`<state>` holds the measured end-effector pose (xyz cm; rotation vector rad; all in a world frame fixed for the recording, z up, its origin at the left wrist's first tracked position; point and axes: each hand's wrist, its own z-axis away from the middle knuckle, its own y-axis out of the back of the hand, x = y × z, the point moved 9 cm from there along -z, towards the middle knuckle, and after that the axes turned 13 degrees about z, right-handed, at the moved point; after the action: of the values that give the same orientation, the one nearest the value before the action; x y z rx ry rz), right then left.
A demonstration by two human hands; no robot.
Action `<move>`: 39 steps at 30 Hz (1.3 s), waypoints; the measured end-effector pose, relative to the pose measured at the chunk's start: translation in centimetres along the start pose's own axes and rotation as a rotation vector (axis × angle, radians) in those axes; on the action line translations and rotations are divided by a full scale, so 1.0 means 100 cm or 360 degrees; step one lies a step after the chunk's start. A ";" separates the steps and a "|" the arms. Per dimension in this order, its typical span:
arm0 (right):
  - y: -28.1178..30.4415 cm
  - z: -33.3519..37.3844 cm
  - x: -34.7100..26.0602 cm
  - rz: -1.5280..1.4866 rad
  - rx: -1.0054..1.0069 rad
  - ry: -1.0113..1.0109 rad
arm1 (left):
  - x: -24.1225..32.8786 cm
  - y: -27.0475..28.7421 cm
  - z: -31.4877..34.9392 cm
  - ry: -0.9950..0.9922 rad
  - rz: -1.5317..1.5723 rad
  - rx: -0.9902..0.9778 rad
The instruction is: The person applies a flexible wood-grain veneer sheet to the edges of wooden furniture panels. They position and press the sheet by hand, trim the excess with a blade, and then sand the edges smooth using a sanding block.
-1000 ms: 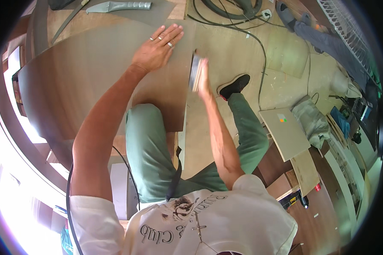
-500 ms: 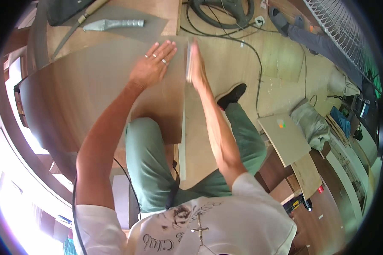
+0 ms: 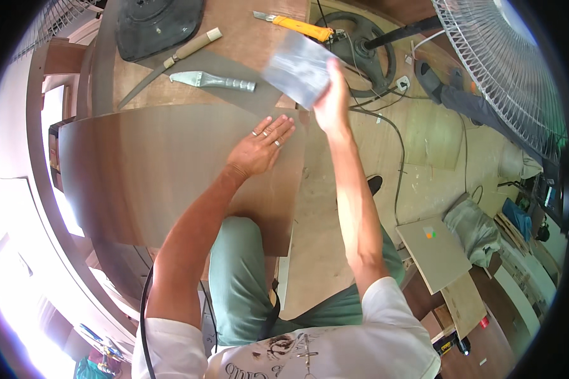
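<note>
My left hand lies flat on a dark brown curved wooden panel, close to its right end, with rings on the fingers. My right hand grips a flat, grey-white rectangular plate by its right edge. The plate is raised beyond the panel's far right corner, its broad face showing, a little blurred by motion; I cannot make out its exact kind. Past the panel lie a silver-handled cutter and a long thin blade with a wooden handle. A yellow utility knife rests behind the plate.
A black base stands at the far left. Beyond my right hand are a black round stand base, a wire-caged fan and a cable on the floor. Loose boards lie at right, near another person's leg.
My right hand has lifted the plate from beside the panel's right edge, moving it away and turning its face into view. My left hand stays flat on the panel. The whole view has shifted.
</note>
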<state>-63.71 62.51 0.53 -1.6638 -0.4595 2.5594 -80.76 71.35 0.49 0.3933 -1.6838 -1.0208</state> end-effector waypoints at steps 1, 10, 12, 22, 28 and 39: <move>-0.010 -0.012 0.007 0.0168 -0.0036 0.0013 | -0.002 0.001 -0.001 0.0007 -0.0024 -0.0012; -0.090 0.000 -0.047 0.2147 0.0041 0.1355 | -0.007 0.001 0.010 0.0011 0.0095 0.0034; -0.124 0.002 -0.042 0.2695 -0.0102 0.1577 | -0.008 0.000 0.011 0.0006 0.0091 0.0041; -0.021 0.012 -0.031 -0.0174 -0.0724 -0.0133 | -0.005 0.000 0.005 0.0008 0.0125 0.0004; 0.042 0.071 -0.017 -0.0695 -0.0545 -0.0063 | -0.002 -0.005 0.000 0.0016 -0.0017 -0.0022; 0.097 0.295 0.191 0.0591 0.0118 -0.0383 | 0.003 -0.003 -0.007 0.0028 -0.0007 -0.0019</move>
<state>-97.16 50.79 -8.01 -1.5464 -0.0637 3.0159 -80.36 70.64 0.45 0.3975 -1.6611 -1.0274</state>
